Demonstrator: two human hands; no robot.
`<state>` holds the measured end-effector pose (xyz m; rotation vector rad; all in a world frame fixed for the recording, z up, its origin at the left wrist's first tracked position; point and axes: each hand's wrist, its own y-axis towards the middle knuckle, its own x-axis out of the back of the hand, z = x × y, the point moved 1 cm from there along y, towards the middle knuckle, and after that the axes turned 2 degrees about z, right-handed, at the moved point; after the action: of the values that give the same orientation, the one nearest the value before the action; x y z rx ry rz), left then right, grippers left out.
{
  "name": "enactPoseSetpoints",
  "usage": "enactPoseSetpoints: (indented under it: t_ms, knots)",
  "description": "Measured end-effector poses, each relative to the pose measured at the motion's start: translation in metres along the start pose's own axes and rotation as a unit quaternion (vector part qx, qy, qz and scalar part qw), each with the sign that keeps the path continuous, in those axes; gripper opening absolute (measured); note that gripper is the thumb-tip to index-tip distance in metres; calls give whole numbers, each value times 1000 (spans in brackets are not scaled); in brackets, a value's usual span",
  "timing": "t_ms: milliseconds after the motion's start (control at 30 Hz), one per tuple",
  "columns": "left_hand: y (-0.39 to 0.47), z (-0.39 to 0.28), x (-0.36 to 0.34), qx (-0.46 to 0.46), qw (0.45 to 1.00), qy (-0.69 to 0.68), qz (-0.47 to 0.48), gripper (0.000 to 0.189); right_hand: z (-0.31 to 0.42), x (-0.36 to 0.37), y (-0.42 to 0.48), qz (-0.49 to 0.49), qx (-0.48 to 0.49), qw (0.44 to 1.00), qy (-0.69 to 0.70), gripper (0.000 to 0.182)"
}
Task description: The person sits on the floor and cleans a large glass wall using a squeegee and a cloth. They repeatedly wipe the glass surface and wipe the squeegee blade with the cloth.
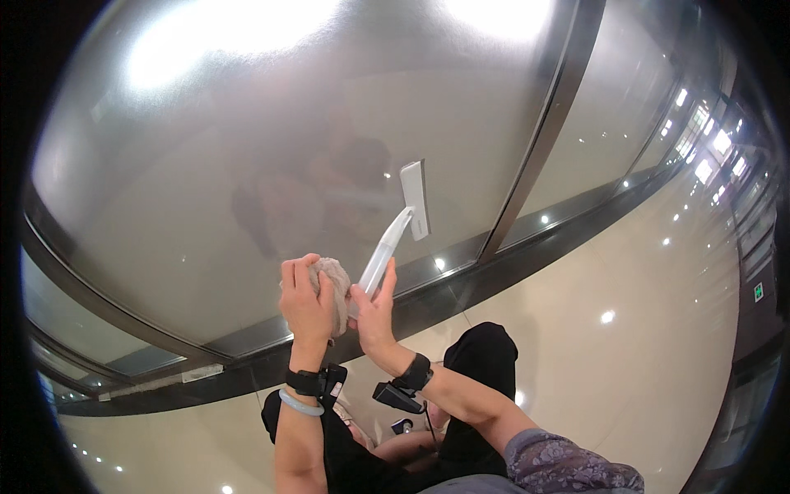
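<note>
My left hand (307, 302) grips a bunched beige cleaning cloth (336, 290), with its fingers curled over the top. Beside it, my right hand (376, 315) is closed around the translucent handle of a white window squeegee (415, 200). The squeegee slants up and to the right, its head in front of the large glass pane (278, 185). I cannot tell whether the blade touches the glass. Cloth and lower handle end are close together, and the fingers hide part of both.
A dark metal post (537, 142) divides the pane from further glass on the right. Dark stone edging (432, 302) runs along the glass foot. My bent knees (481, 358) are close to it, over a glossy beige tile floor (617, 296). Both wrists carry strapped black devices (398, 396).
</note>
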<state>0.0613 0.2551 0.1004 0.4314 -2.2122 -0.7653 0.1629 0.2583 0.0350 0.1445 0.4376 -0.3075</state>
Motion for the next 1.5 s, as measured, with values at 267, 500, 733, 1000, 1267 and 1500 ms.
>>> enactPoseSetpoints:
  t_ms: [267, 500, 733, 1000, 1267, 1500]
  knots:
    - [-4, 2, 8, 23, 1000, 3, 3, 20, 102, 30, 82, -24, 201, 966, -159, 75]
    - [-4, -3, -5, 15, 999, -24, 35, 14, 54, 47, 56, 148, 115, 958, -218, 75]
    - [-2, 17, -13, -6, 995, -64, 72, 11, 37, 26, 50, 122, 160, 959, -199, 81]
    - [-1, -2, -27, -27, 989, -80, 121, 13, 41, 30, 47, 100, 87, 970, -203, 73]
    - [8, -16, -27, -54, 987, -50, 142, 14, 54, 25, 46, 98, 17, 974, -202, 55]
    - [10, -28, -31, -32, 987, -43, 154, 16, 57, 22, 44, 86, 7, 979, -184, 52]
